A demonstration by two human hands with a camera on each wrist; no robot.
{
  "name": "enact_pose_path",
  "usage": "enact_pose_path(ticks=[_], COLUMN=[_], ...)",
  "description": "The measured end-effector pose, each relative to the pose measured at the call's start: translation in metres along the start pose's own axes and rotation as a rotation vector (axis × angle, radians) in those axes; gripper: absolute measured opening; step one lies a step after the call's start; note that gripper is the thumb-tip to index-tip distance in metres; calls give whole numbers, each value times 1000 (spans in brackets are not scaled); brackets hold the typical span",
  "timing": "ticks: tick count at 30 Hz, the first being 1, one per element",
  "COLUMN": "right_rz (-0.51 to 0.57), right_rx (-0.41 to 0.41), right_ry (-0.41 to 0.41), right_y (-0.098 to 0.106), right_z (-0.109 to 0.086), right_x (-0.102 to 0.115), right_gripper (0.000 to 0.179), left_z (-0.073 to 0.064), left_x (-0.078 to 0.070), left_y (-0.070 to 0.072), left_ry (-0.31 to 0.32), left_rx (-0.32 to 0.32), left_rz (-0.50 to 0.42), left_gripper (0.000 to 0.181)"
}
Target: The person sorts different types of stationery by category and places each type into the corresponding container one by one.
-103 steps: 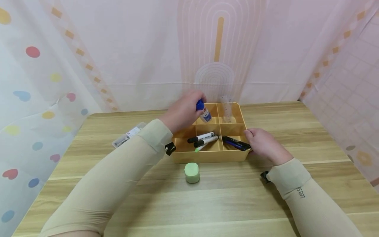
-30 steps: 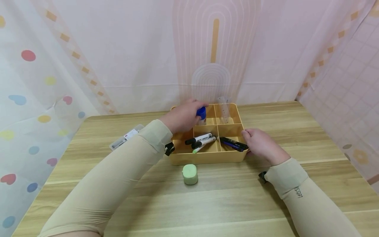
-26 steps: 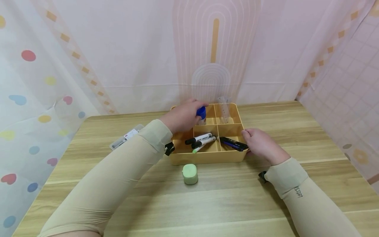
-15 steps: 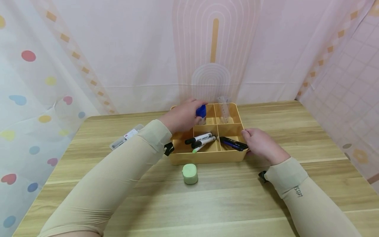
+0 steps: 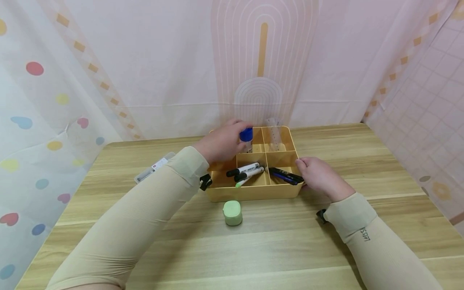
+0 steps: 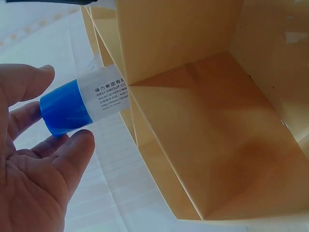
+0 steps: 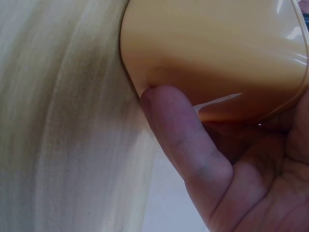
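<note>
A glue stick (image 5: 246,139) with a blue cap and white body stands upright in the back middle compartment of the yellow divided organizer box (image 5: 253,194). My left hand (image 5: 222,141) is at its cap; in the left wrist view the fingers and thumb are spread loosely around the blue cap (image 6: 65,108). My right hand (image 5: 322,175) grips the box's right front corner, with one finger along the outer wall (image 7: 207,58) in the right wrist view. White markers (image 5: 248,171) lie in the front middle compartment and dark pens (image 5: 286,176) in the front right one.
A clear ruler (image 5: 274,135) leans in the back right compartment. In front of the box sits a small light green container (image 5: 232,212). To the left lies a clear plastic case (image 5: 154,167), partly behind the left sleeve. A patterned curtain (image 5: 163,72) hangs behind the wooden table (image 5: 272,249).
My left hand first lowered the tilted glue stick into the back middle compartment. Over the last half second the fingers loosened and shifted slightly left. My right hand stays on the box corner.
</note>
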State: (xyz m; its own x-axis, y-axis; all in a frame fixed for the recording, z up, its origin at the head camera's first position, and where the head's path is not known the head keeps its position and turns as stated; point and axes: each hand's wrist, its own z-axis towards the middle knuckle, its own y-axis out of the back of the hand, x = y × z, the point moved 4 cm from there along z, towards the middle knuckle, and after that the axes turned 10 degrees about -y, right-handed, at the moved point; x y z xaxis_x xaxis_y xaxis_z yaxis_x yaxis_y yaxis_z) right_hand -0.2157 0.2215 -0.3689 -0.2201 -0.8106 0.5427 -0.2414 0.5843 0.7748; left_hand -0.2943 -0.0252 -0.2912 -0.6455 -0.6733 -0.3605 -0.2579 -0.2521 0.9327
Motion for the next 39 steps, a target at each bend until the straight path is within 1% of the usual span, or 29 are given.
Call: enact_pose_path(ticks=[5, 9, 15, 22, 28, 31, 39], right_rz=[10, 24, 27, 26, 20, 22, 32], right_rx=[7, 20, 18, 21, 17, 17, 25], right_ry=[-6, -9, -1, 1, 9, 10, -3], right_y=[0, 0, 0, 0, 0, 1, 1], right_z=[-1, -1, -1, -1, 0, 0, -1], right_x=[0, 0, 0, -1, -1, -1, -3], right_gripper=[42, 42, 42, 43, 42, 43, 45], left_z=[-2, -5, -11, -20, -33, -41, -57], left_x=[-1, -2, -4, -7, -11, -15, -20], left_y=[2, 5, 12, 16, 21, 23, 23], left_ry=[-5, -10, -11, -32, -62, -67, -73], left_rx=[-14, -37, -70, -108, -170, -188, -201], left_rz=[-11, 11, 48, 41, 40, 31, 29], left_gripper=[61, 61, 64, 64, 62, 62, 64])
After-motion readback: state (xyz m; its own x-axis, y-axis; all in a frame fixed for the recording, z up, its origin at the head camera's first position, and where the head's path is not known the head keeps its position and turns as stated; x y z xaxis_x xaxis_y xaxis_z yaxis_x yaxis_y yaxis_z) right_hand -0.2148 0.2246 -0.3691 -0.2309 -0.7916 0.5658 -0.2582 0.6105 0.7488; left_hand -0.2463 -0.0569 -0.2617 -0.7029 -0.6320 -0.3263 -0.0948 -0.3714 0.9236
